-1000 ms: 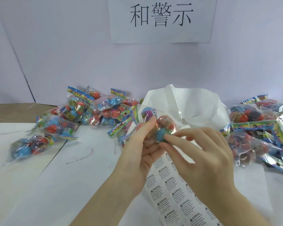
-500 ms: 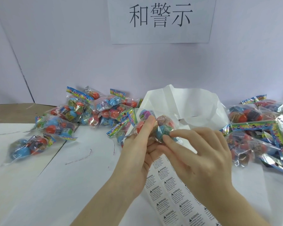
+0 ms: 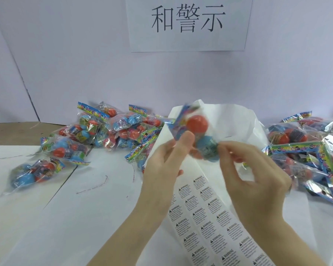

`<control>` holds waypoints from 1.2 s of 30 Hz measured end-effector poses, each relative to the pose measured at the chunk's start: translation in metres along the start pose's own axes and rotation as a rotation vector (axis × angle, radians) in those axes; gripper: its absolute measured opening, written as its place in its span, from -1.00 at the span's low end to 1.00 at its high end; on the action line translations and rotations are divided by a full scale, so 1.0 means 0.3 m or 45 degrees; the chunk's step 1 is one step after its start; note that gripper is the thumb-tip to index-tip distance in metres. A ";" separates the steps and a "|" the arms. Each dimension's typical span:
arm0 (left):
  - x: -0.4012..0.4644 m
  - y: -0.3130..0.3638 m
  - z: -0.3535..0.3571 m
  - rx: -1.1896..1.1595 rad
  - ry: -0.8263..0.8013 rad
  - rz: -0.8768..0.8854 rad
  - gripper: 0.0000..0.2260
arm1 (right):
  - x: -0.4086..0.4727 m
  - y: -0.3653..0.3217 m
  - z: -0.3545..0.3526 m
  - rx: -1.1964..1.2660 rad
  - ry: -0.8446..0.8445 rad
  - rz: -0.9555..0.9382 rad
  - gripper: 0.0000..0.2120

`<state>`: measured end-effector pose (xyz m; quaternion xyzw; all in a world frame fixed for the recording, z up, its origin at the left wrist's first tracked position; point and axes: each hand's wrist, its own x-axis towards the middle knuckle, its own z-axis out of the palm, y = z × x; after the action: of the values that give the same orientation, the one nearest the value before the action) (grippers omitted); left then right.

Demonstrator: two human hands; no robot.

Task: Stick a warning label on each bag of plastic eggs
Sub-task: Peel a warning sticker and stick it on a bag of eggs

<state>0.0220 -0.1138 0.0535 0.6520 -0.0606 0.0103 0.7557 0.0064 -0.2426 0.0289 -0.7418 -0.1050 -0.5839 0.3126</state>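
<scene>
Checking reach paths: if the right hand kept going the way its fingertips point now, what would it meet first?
The right hand points up and left, fingertips already at the blue egg in the held bag. So that bag comes first, with the left hand gripping it just beyond. Whether they already touch is blurred.

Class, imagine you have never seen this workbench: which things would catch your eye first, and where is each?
First, the bag of plastic eggs held up at centre, gripped by the left hand, with the right hand at its blue egg. Next, the sheet of warning labels lying below the hands. Piles of bright bags sit to the left and right, beneath a wall sign.
</scene>
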 end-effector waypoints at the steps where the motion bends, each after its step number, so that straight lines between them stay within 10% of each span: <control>1: 0.002 -0.005 -0.002 0.073 0.031 0.037 -0.46 | 0.006 -0.009 -0.004 0.124 -0.005 0.208 -0.93; 5: 0.007 0.008 -0.017 0.021 -0.135 0.036 -0.59 | 0.033 -0.027 -0.009 0.752 -0.165 0.930 -0.87; 9: 0.002 0.009 -0.015 -0.011 -0.191 0.037 -0.74 | 0.045 -0.018 -0.019 1.028 -0.553 1.166 -0.70; 16: -0.005 0.016 -0.019 -0.050 -0.323 0.005 -0.94 | 0.068 -0.020 -0.039 1.192 -0.841 1.247 -0.68; 27: 0.005 0.023 -0.039 -0.047 -0.448 -0.032 -0.70 | 0.071 -0.043 -0.046 1.144 -0.659 1.165 -0.84; 36: 0.002 0.008 -0.011 0.013 -0.200 0.040 -0.88 | 0.060 -0.048 -0.031 1.035 -0.527 1.144 -0.91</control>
<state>0.0226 -0.1103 0.0555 0.6535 -0.1299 -0.0285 0.7451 -0.0031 -0.2407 0.0518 -0.6332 -0.0550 -0.1543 0.7565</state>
